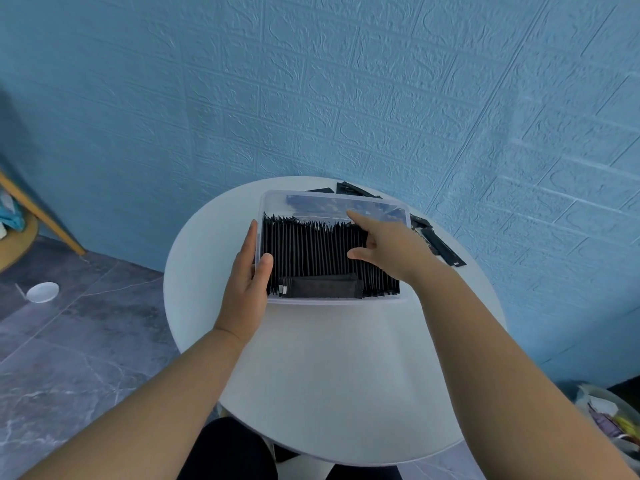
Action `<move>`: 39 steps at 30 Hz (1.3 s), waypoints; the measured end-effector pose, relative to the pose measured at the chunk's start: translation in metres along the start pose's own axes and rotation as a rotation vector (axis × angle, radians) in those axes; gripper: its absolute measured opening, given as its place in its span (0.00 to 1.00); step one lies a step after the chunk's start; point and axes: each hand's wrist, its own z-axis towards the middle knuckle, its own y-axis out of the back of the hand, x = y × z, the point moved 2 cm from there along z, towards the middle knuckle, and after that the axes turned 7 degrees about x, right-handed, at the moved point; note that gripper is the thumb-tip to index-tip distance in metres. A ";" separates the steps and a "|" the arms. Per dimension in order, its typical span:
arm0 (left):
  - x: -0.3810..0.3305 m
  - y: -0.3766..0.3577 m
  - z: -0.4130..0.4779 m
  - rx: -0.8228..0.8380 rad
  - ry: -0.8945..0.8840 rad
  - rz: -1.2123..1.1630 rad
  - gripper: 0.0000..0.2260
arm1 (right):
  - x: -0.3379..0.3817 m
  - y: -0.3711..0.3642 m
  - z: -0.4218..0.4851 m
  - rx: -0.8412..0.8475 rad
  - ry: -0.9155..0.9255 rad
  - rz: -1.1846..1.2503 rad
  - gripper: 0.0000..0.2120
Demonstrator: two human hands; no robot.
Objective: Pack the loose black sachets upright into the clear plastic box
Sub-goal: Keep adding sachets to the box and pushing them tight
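Observation:
A clear plastic box [332, 301] stands on a round white table [332, 375]. It is nearly full of black sachets [311, 251] packed upright in a row, and one sachet [322, 287] lies flat across their near end. My left hand [247, 282] grips the box's left wall, thumb over the rim and fingers along the outside. My right hand [384, 247] rests on top of the upright sachets at the right, index finger stretched toward the far wall. Loose black sachets [440, 245] lie on the table to the right of the box, and more sachets [349, 188] lie behind it.
A blue brick-patterned wall rises just behind the table. On the grey tiled floor at the left lie a small white dish [43, 292] and a wooden furniture leg [41, 216]. A bin with rubbish [609, 417] stands at the lower right.

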 end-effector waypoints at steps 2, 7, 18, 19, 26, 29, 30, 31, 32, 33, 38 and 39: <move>0.000 0.000 0.000 -0.001 0.001 0.010 0.20 | 0.007 -0.001 -0.008 -0.100 0.074 0.057 0.27; 0.001 0.000 0.000 -0.003 0.026 0.011 0.20 | 0.032 -0.023 -0.023 0.076 0.277 0.116 0.14; -0.001 0.000 -0.001 -0.002 0.021 0.005 0.20 | 0.025 -0.011 -0.035 0.040 0.206 0.308 0.07; -0.001 0.000 -0.001 -0.003 0.018 -0.005 0.20 | 0.022 -0.005 -0.037 0.005 0.168 0.415 0.08; -0.001 0.000 -0.001 -0.012 0.021 -0.020 0.20 | -0.002 0.019 -0.029 -0.591 -0.069 0.887 0.09; -0.001 0.000 -0.001 -0.010 0.025 -0.014 0.20 | 0.003 0.018 -0.023 -0.682 -0.097 0.882 0.11; -0.001 0.000 -0.001 -0.011 0.026 -0.009 0.20 | 0.004 0.017 -0.020 -0.691 -0.103 0.872 0.11; -0.001 0.000 -0.001 -0.012 0.027 -0.006 0.20 | 0.006 0.015 -0.018 -0.694 -0.107 0.856 0.12; -0.002 0.000 -0.001 -0.013 0.026 -0.006 0.20 | 0.007 0.013 -0.015 -0.698 -0.110 0.830 0.12; -0.002 0.000 -0.001 -0.016 0.025 -0.007 0.20 | 0.008 0.012 -0.014 -0.702 -0.113 0.796 0.12; -0.002 0.000 0.000 -0.025 0.018 -0.013 0.20 | 0.011 0.006 -0.011 -0.685 -0.110 0.709 0.14; -0.002 0.000 0.000 -0.025 0.019 -0.016 0.20 | 0.010 0.004 -0.010 -0.679 -0.112 0.690 0.14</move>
